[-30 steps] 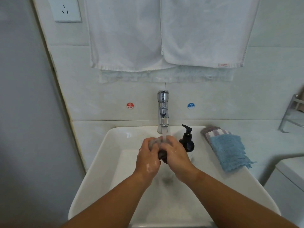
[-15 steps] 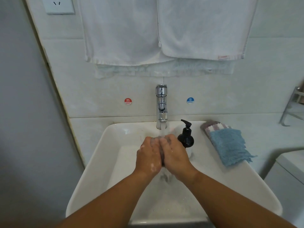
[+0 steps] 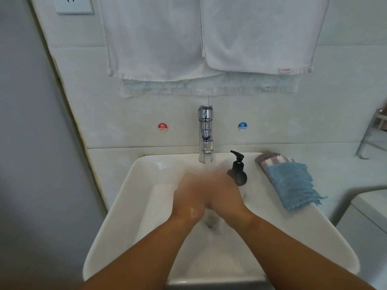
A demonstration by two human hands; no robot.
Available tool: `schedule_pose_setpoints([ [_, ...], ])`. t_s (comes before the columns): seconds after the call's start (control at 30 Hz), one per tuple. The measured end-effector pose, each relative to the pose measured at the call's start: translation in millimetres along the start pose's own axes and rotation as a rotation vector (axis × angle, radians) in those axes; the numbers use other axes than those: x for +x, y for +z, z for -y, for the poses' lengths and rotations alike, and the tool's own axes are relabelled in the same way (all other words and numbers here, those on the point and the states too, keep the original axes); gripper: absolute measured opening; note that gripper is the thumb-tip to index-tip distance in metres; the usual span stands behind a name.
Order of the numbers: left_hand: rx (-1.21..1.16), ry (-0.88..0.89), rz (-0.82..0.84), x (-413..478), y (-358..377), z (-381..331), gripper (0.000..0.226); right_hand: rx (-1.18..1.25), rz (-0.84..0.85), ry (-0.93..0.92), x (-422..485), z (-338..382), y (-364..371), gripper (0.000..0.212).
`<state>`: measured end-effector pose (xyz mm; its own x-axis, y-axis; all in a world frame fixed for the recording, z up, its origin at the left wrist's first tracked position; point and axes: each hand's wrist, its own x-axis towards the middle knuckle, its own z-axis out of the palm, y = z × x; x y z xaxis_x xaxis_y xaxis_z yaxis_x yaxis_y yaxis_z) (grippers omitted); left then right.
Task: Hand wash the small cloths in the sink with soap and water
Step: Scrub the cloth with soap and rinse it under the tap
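Under tap (image 3: 205, 132), left grip (image 3: 188, 197) and right grip (image 3: 224, 195) pressed together, blurred; can't tell if they clamp a cloth. Blue cloth (image 3: 291, 185) lies on sink (image 3: 310, 227) right rim. Best rub inside stream, low in basin, less splash

White towels (image 3: 155, 38), wall socket (image 3: 72, 4)

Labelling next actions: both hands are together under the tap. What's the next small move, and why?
Probably rub the palms against each other under the faucet to rinse. The left hand and right hand are pressed together below its running spout, motion-blurred, and suds show on the left hand. What they enclose is hidden.
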<state>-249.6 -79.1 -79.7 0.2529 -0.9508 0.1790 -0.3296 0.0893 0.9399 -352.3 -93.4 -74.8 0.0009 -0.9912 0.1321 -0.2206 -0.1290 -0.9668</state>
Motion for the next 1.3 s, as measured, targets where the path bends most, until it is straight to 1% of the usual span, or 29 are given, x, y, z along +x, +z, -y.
schedule_pose_setpoints([
  [0.03, -0.047, -0.002, 0.003, -0.4, -0.2, -0.2, 0.016, 0.018, 0.012, -0.003, 0.6, -0.8, -0.6, 0.014],
  [0.07, -0.090, -0.003, 0.006, -0.2, -0.6, 0.4, 0.005, 0.067, 0.027, 0.003, 1.5, -1.6, -0.8, 0.009],
  [0.1, -0.123, -0.003, 0.010, -0.9, -1.3, -0.9, 0.008, 0.120, 0.037, 0.013, 1.0, -0.2, -1.3, 0.013],
  [0.17, -0.194, -0.017, 0.034, -1.1, -1.9, -0.2, 0.022, 0.198, 0.020, 0.020, 1.8, 1.4, -3.4, 0.022],
  [0.3, -0.347, -0.130, 0.139, -5.4, -0.3, -4.6, 0.023, 0.191, -0.047, -0.038, 1.7, 3.9, -7.3, 0.022],
  [0.4, -0.432, -0.132, 0.095, -4.3, 0.1, -4.5, 0.024, 0.225, -0.008, -0.021, 0.9, 4.3, -7.3, 0.023],
  [0.5, -0.325, -0.070, 0.017, 1.5, -1.2, -0.5, 0.020, 0.213, 0.033, -0.015, 0.2, 3.7, -2.8, 0.025],
  [0.63, -0.162, -0.018, -0.004, 3.3, 1.1, 4.3, 0.012, 0.100, 0.036, -0.077, 0.4, -2.4, 0.8, 0.018],
  [0.7, -0.120, -0.005, 0.000, 1.8, 1.0, 3.2, 0.016, 0.081, 0.024, -0.070, 1.6, -5.2, 1.8, 0.013],
  [0.77, -0.066, 0.011, 0.012, 0.8, 0.2, 1.2, 0.022, 0.047, 0.010, -0.059, 2.8, -7.3, 3.1, 0.012],
  [0.83, -0.055, -0.037, 0.019, 1.0, 0.8, -1.0, 0.022, 0.001, -0.006, -0.062, 4.1, -8.5, 4.9, 0.011],
  [0.9, 0.037, -0.070, 0.033, 3.2, 3.4, -0.5, 0.021, -0.078, -0.018, -0.071, 3.6, -7.7, 5.5, 0.019],
  [0.93, 0.092, -0.069, 0.042, 3.1, 3.9, -0.7, 0.025, -0.121, -0.016, -0.080, 3.1, -5.9, 5.0, 0.028],
  [0.97, 0.155, -0.037, 0.038, 2.8, 3.7, -0.2, 0.032, -0.156, -0.008, -0.090, 2.6, -3.7, 4.4, 0.036],
  [1.0, 0.248, 0.033, 0.023, 3.2, 2.9, -0.6, 0.037, -0.178, 0.001, -0.092, 2.1, -1.9, 3.4, 0.043],
  [1.07, 0.397, 0.126, 0.007, 1.5, 0.6, -4.1, 0.038, -0.164, 0.020, -0.071, -1.2, 2.9, 1.1, 0.052],
  [1.13, 0.446, 0.131, 0.034, 1.1, -2.2, -5.0, 0.043, -0.097, 0.037, -0.012, -4.3, 4.4, 1.2, 0.057],
  [1.17, 0.372, 0.086, 0.041, 0.0, -3.4, -5.3, 0.050, -0.079, 0.034, 0.022, -4.9, 3.5, 1.9, 0.060],
  [1.2, 0.235, 0.003, 0.047, -0.7, -3.1, -4.7, 0.057, -0.084, 0.021, 0.038, -4.8, 1.6, 2.1, 0.062],
  [1.23, 0.110, -0.071, 0.055, -2.0, -1.8, -4.0, 0.059, -0.101, 0.000, 0.042, -3.4, -0.6, 1.9, 0.063],
  [1.27, 0.023, -0.115, 0.068, -2.6, 0.0, -2.3, 0.056, -0.097, -0.020, 0.050, -2.1, -2.7, 0.8, 0.063],
  [1.3, -0.053, -0.135, 0.086, -3.7, 1.4, -1.1, 0.047, -0.062, -0.035, 0.063, 0.5, -5.4, -0.1, 0.057],
])
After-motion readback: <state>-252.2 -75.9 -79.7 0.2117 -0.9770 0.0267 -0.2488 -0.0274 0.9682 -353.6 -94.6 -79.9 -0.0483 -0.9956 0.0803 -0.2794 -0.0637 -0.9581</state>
